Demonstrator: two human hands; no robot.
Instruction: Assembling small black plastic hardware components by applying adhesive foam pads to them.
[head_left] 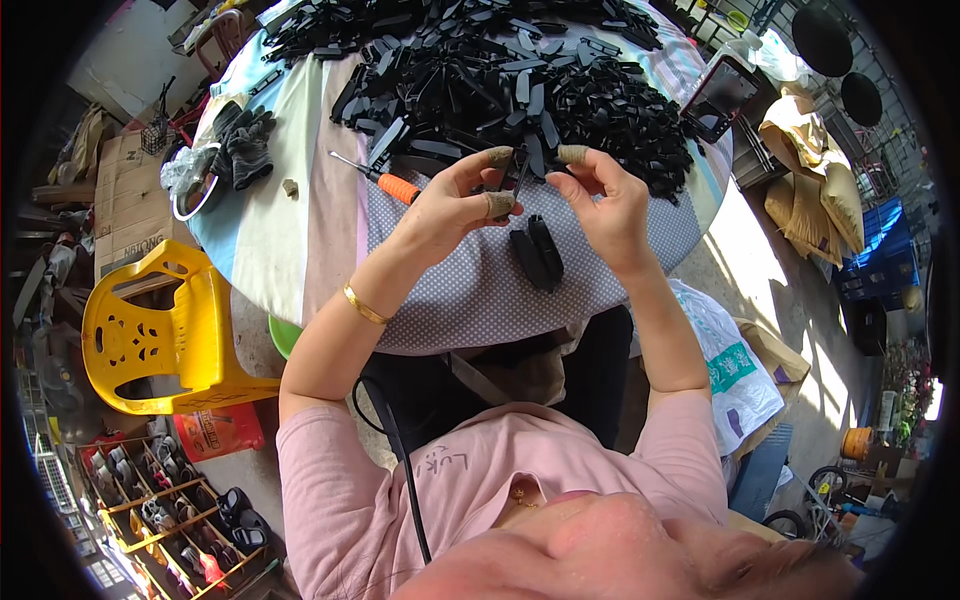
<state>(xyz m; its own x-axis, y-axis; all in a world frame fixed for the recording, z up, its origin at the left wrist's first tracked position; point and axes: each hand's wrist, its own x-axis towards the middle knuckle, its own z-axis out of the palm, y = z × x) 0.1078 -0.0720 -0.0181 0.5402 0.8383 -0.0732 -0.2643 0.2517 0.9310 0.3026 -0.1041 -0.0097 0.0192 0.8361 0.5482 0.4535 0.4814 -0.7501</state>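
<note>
My left hand (465, 200), its thumb and forefinger wrapped in tan tape, pinches a narrow black plastic part (517, 172) above the table. Just to the right, my right hand (603, 195) is raised with its fingers curled and a taped forefinger. Whatever lies between its thumb and fingers is too small to make out. Below the hands, two long black plastic parts (537, 253) rest side by side on the dotted cloth. A screwdriver (385, 182) with an orange handle lies left of my left hand. Beyond both hands spreads a large heap of black plastic parts (440, 85).
A round table (300, 235) carries a striped cloth. Dark gloves (243, 140) lie at its left, beside clear plastic. A phone (718, 97) stands at the right edge. A yellow chair (170, 330) is at the left, sacks (815, 190) at the right. A black cable (410, 480) crosses my chest.
</note>
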